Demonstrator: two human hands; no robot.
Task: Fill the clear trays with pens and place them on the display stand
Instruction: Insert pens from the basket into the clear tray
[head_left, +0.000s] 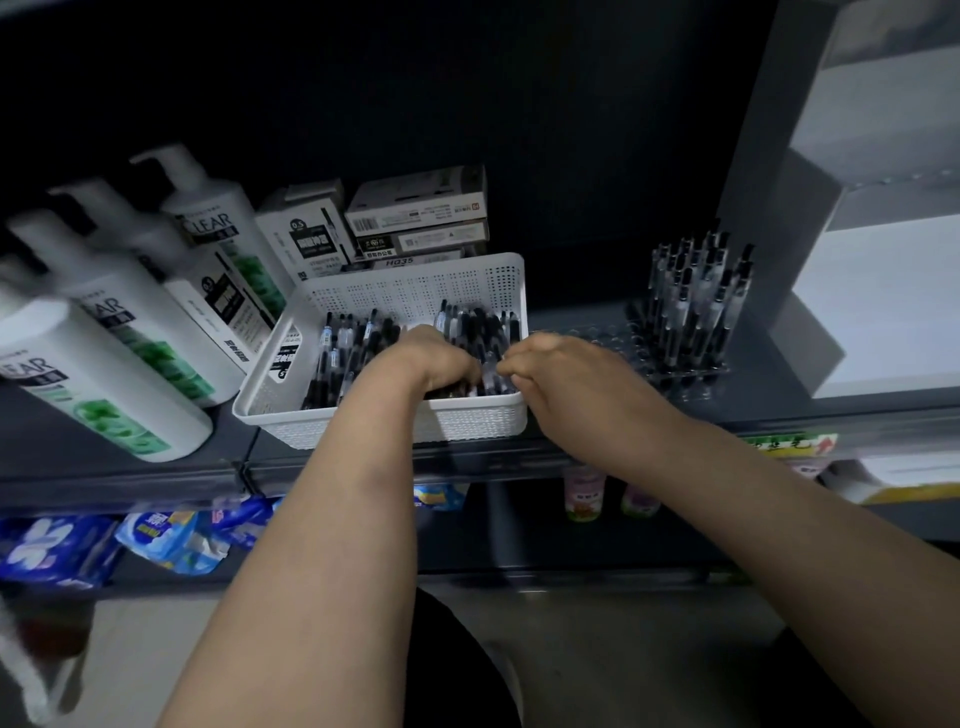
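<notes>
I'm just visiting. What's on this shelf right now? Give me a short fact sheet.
left hand: fingers curled round loose black pens
right hand: pinches the same pens
pens lie in: white perforated plastic basket
clear plastic tray: right of basket, partly filled with upright black pens
left of basket: white pump bottles
behind basket: stacked cardboard boxes

White pump bottles (119, 332) with green labels lean in a row along the left end of the dark shelf (41, 441) — the labels read "CLEAR". Cardboard boxes (415, 208) are stacked at the shelf's back edge, near its middle. The lower shelf holds blue packets (57, 545) at the left and two small pink bottles (584, 491) further right. A green and yellow price label (789, 444) sits on the front edge — large white boxes (883, 291) fill the right end.
</notes>
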